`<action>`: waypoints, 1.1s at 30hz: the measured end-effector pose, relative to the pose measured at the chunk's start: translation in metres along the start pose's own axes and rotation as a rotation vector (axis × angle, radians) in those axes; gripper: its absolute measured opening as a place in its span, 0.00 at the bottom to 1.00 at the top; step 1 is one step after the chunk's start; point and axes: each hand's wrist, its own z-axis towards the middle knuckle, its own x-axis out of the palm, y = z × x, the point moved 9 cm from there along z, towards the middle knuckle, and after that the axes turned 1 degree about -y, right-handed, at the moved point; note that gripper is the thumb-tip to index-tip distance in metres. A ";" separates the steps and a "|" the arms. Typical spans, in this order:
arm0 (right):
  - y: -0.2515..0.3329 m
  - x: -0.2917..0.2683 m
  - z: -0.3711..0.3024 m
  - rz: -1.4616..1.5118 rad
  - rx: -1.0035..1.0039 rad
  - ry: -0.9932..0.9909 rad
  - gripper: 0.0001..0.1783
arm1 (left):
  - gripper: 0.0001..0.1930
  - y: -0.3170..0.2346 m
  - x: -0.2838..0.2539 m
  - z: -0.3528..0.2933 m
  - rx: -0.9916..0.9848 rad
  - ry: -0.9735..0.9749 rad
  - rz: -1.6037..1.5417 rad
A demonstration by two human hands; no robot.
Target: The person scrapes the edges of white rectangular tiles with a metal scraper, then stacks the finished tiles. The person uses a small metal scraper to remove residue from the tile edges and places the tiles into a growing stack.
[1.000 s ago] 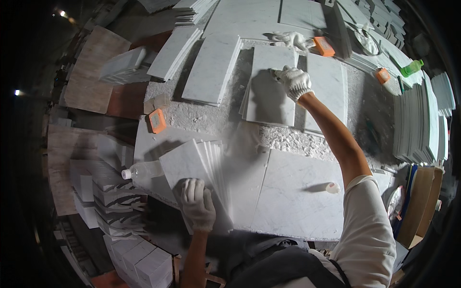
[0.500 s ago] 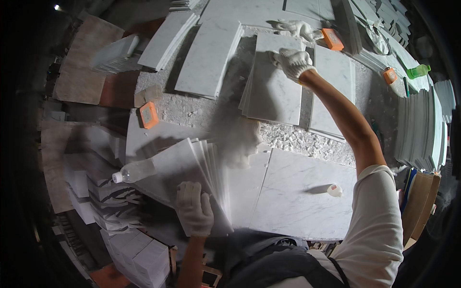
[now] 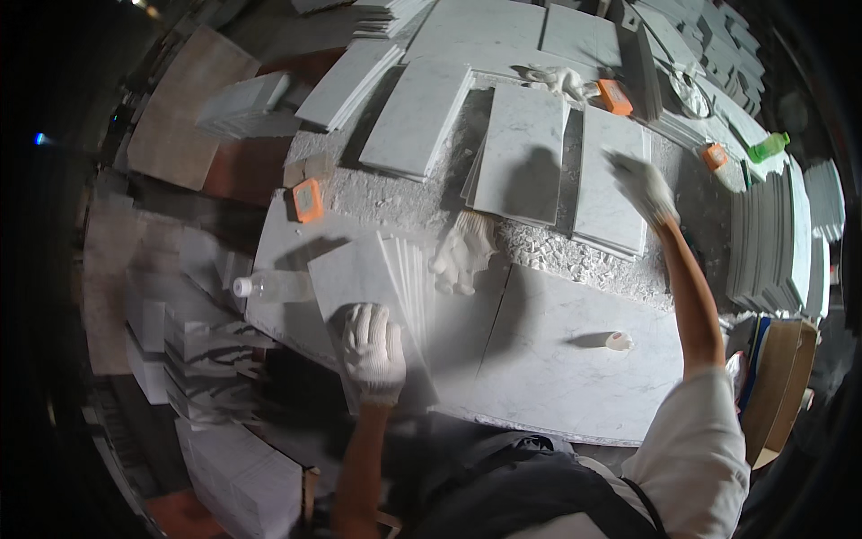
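Note:
My left hand (image 3: 373, 349), in a white knit glove, lies flat with fingers stretched on the top tile (image 3: 355, 269) of a fanned stack of white, grey-veined marble tiles near me. Far to the right, my gloved right hand (image 3: 648, 187) is over another tile stack (image 3: 603, 193). Motion smears its fingers, and whether it touches the tile I cannot tell. To its left lies a middle tile stack (image 3: 523, 153), with a shadow on it. A loose white glove (image 3: 464, 253) rests between the near stack and the rubble.
An orange block (image 3: 307, 200) and a clear plastic bottle (image 3: 269, 287) are at the left. A small white bottle (image 3: 620, 341) lies on the near slab (image 3: 575, 386). White stone chips (image 3: 557, 247) cover the bench middle. Upright tiles (image 3: 763, 242) and a cardboard box (image 3: 781, 386) stand right.
My right hand has moved right, from the middle tile stack to the one beside it. My left hand stays on the near stack. The whole view has shifted slightly.

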 end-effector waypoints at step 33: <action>-0.193 -0.075 -0.366 -0.722 0.411 -0.337 0.40 | 0.11 0.013 -0.049 -0.023 0.166 -0.123 -0.414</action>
